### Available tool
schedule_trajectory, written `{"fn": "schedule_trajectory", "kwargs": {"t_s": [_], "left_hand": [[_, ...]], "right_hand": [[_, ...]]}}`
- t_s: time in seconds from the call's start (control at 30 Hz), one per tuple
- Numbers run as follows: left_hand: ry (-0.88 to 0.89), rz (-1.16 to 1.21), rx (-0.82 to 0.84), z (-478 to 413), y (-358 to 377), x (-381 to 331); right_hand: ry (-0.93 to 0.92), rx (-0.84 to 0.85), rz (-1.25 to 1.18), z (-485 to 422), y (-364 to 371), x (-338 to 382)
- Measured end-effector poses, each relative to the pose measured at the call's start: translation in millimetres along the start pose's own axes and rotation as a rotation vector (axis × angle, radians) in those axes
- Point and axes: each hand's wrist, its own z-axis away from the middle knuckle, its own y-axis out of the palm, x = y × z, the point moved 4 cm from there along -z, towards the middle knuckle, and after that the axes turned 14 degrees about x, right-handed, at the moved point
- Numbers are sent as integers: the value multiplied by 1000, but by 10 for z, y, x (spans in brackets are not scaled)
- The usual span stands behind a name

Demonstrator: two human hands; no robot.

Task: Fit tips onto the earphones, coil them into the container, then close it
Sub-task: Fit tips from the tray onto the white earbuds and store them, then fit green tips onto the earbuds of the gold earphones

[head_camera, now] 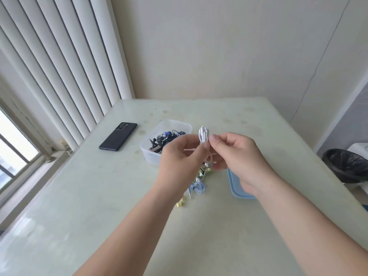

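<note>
evidently the coiling step was in hand: the white earphones (203, 134) were gathered into a narrow upright loop, held in the air between both hands, just in front of the container (175, 122) and above the table (99, 196). the left hand (180, 156) pinched the bundle at its waist, fingers curled round the strands. the right hand (239, 154) pinched it from the other side with thumb and forefinger, the loose ends and earbuds dangling beneath. whether tips were already on those buds was too small to tell.

the next move, as i judged it, called for keeping the loop tight while carrying it a short way forward and left, then setting it down inside the open container without letting it spring apart. the dark earphones (163, 139) already tangled in there left little spare room, so the new coil could snag on them.

other work remained on the table: the blue earphones (198, 187) lay loose below the hands, with small yellow tips (180, 203) scattered near them. the blue lid (236, 188) lay partly hidden under the right wrist, near the container but off it, so closing was not yet due. a phone (118, 136) lay to the left, well apart, and a lined bin (346, 164) stood off the table's right edge.
</note>
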Motion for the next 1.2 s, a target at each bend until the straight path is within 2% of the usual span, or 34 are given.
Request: {"fn": "schedule_trajectory", "kwargs": {"t_s": [0.13, 0.23, 0.33, 0.43, 0.5, 0.63, 0.73, 0.8, 0.87, 0.9, 1.0, 1.07, 1.2], "left_hand": [[2, -66, -121, -200, -423, -63], [-25, -383, -199, -397, -716, -113], [-103, -769, -116, -608, -862, -50], [-274, -1096, 85, -732, -857, 94], [-311, -1221, 137, -762, -827, 120], [-228, -1232, 98, -778, -764, 70], [11, -1159, 62, -627, -683, -11], [126, -1127, 227, -418, -594, -41], [46, -1172, 481, -216, -538, 40], [8, -1221, 539, -153, -543, 110], [-42, -1363, 405, -89, -611, 263], [-139, -1359, 334, -71, -627, 333], [-169, -1250, 383, 22, -601, 432]], "right_hand": [[100, 128, -113, -209, 230, 49], [113, 74, -75, -327, 289, 32], [118, 12, -96, -373, 280, -23], [130, 2, -80, -358, 229, -91], [133, 1, -41, -336, 175, -124], [132, -2, 21, -280, 70, -159], [128, 26, 112, -189, 12, -190], [146, 80, 165, -101, -1, -240], [163, 138, 226, -15, 17, -293], [168, 158, 256, 8, 38, -320], [169, 184, 286, 107, 109, -385], [169, 192, 282, 166, 146, -408], [180, 175, 268, 312, 134, -437]]}}
